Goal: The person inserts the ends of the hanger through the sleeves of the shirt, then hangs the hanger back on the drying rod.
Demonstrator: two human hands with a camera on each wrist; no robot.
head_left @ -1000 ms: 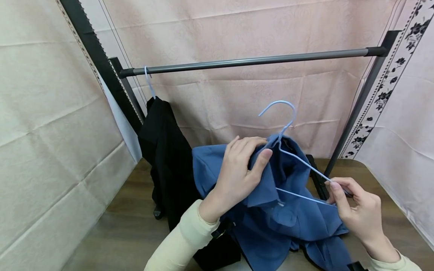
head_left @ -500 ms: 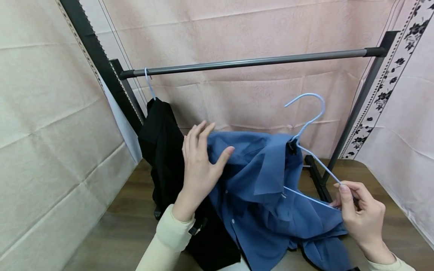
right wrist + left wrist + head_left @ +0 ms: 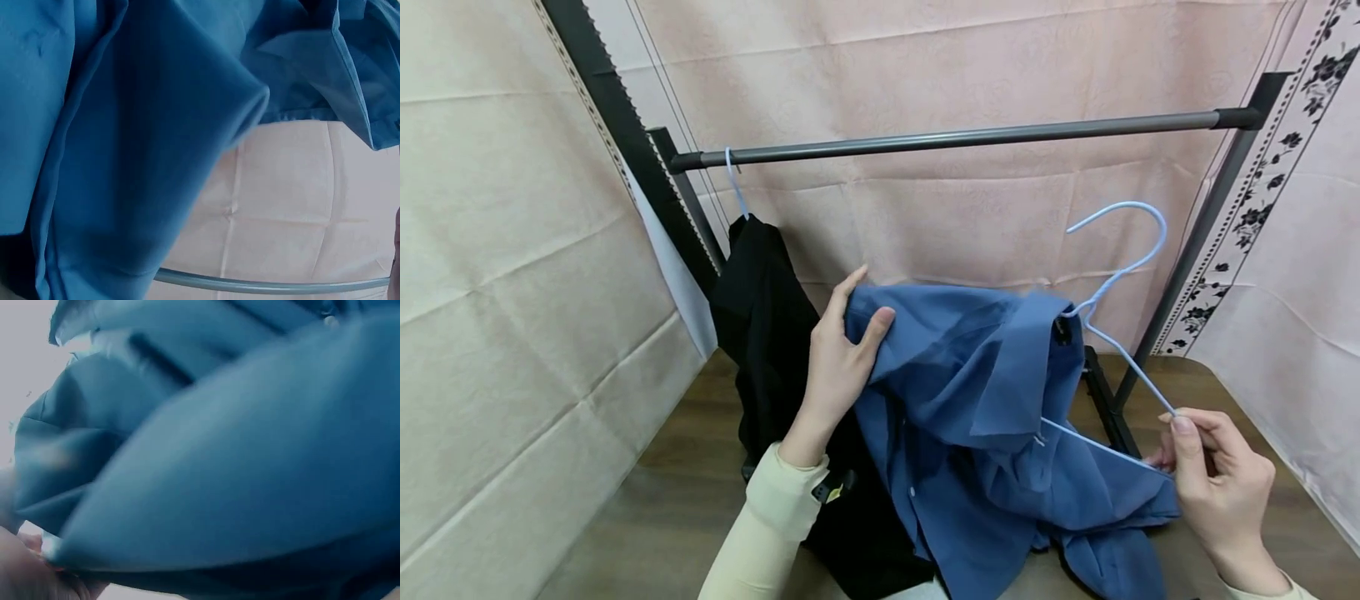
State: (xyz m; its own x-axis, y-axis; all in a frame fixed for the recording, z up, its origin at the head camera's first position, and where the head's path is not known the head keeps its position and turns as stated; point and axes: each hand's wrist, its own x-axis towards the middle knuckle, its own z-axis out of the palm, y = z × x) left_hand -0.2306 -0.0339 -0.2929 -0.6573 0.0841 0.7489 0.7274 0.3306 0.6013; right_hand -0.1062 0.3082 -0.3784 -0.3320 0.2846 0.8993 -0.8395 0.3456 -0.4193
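A blue button shirt hangs in loose folds at centre right in the head view. A light blue hanger is partly inside it, its hook up and tilted right above the collar. The hanger's left end is hidden in the cloth; its right end is outside the shirt. My right hand pinches this right end. My left hand holds the shirt's left shoulder, thumb in front and fingers behind the cloth. Blue shirt cloth fills most of the left wrist view, and shirt folds cover much of the right wrist view.
A dark metal rail crosses behind the hands. From its left end hangs a black garment on another light blue hanger. Below is a brown wooden tabletop. Pale cloth drapes surround the rack.
My left hand has left the collar and moved left to the shirt's shoulder, taking hold there. The hanger has shifted right and its hook leans further right, with my right hand still pinching it.
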